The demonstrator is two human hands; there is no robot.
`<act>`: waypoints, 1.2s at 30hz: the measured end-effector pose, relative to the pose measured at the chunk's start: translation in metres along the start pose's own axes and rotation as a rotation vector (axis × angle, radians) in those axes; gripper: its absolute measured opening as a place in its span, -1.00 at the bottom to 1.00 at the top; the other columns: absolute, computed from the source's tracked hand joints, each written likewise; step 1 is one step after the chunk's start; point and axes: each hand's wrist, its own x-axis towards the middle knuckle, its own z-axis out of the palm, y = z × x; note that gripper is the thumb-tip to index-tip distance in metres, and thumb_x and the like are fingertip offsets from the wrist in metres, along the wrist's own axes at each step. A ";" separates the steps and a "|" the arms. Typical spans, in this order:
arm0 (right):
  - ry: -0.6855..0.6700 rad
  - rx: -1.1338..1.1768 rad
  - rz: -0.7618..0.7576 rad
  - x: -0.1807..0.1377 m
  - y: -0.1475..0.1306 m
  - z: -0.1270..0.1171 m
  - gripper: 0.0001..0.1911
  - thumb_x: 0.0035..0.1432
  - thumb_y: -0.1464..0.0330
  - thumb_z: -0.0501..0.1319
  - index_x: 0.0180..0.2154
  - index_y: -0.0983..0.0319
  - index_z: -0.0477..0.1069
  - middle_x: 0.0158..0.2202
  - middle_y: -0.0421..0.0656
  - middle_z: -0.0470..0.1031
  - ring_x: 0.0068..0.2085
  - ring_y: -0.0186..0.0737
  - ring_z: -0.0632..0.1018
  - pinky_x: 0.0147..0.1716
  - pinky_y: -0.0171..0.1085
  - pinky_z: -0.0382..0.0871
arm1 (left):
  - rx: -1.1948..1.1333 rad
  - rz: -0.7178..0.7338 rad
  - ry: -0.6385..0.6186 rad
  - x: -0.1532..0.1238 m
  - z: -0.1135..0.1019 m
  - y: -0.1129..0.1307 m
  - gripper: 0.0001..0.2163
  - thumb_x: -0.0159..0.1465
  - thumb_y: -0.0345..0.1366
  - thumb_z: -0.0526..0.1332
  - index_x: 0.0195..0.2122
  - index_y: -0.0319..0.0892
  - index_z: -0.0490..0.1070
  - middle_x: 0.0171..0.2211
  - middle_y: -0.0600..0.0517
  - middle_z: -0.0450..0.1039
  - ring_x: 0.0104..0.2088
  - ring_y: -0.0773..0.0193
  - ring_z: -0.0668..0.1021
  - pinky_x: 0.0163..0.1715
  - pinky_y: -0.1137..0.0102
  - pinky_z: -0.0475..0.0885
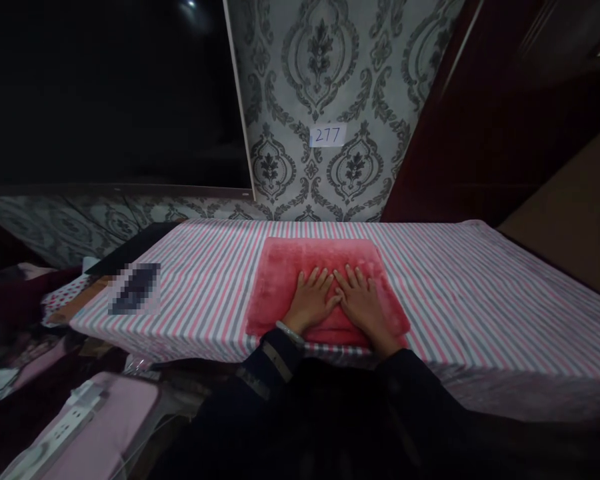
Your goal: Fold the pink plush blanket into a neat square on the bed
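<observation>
Red and fluffy, a flat folded cloth lies on a long tablecloth with pink, white and grey stripes. The red cloth is in the middle, close to the edge by the person. The left hand is pressed down flat on top of it, with its fingers spread wide. The right hand lies flat there too, fingers also spread. The two hands are side by side, with the thumbs close together. Each hand has only its palm down and is not gripping anything. The left wrist wears a thin, pale band, and both sleeves are dark.

Behind is grey wallpaper with curly leaf shapes. A small white paper on it says 277. A big black TV screen is on the left. Low on the left, a white power strip lies on a pink flat board.
</observation>
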 end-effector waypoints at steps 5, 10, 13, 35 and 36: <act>0.001 0.010 0.019 -0.001 -0.004 -0.006 -0.44 0.45 0.28 -0.08 0.41 0.08 0.18 0.47 -0.05 0.04 0.44 0.15 0.11 0.31 0.24 0.06 | -0.011 -0.005 -0.043 0.002 -0.006 0.004 -0.43 0.49 0.03 -0.13 0.44 -0.10 0.11 0.44 -0.06 0.13 0.46 -0.02 0.09 0.41 -0.18 -0.03; 0.004 0.017 0.016 -0.002 -0.007 -0.013 -0.45 0.46 0.28 -0.09 0.41 0.10 0.17 0.46 -0.04 0.05 0.44 0.14 0.11 0.31 0.23 0.07 | 0.019 -0.020 -0.009 -0.002 -0.010 0.007 -0.43 0.49 0.03 -0.13 0.43 -0.12 0.14 0.45 -0.07 0.09 0.47 -0.01 0.08 0.40 -0.18 -0.02; 0.010 0.025 0.025 -0.002 -0.008 -0.016 -0.44 0.46 0.29 -0.08 0.41 0.12 0.17 0.46 -0.03 0.05 0.44 0.12 0.12 0.32 0.21 0.08 | 0.054 -0.025 0.003 -0.005 -0.016 0.004 -0.43 0.48 0.04 -0.10 0.42 -0.09 0.16 0.45 -0.09 0.07 0.46 -0.02 0.11 0.39 -0.19 0.00; 0.247 0.272 0.187 0.057 0.023 -0.034 -0.39 0.32 0.42 -0.01 0.37 0.41 0.22 0.40 0.07 0.18 0.43 0.10 0.15 0.37 0.10 0.06 | 0.140 0.137 -0.135 0.092 -0.096 0.008 -0.48 0.47 -0.21 -0.02 0.45 -0.14 0.06 0.48 -0.11 -0.01 0.48 0.06 0.06 0.42 -0.09 -0.04; 0.220 0.230 0.188 0.052 0.018 -0.028 -0.40 0.35 0.38 0.00 0.37 0.40 0.23 0.42 0.08 0.15 0.43 0.14 0.13 0.36 0.15 0.03 | 0.155 0.160 -0.141 0.103 -0.086 0.011 -0.48 0.47 -0.21 0.00 0.44 -0.14 0.07 0.48 -0.13 -0.02 0.48 0.04 0.05 0.41 -0.11 -0.05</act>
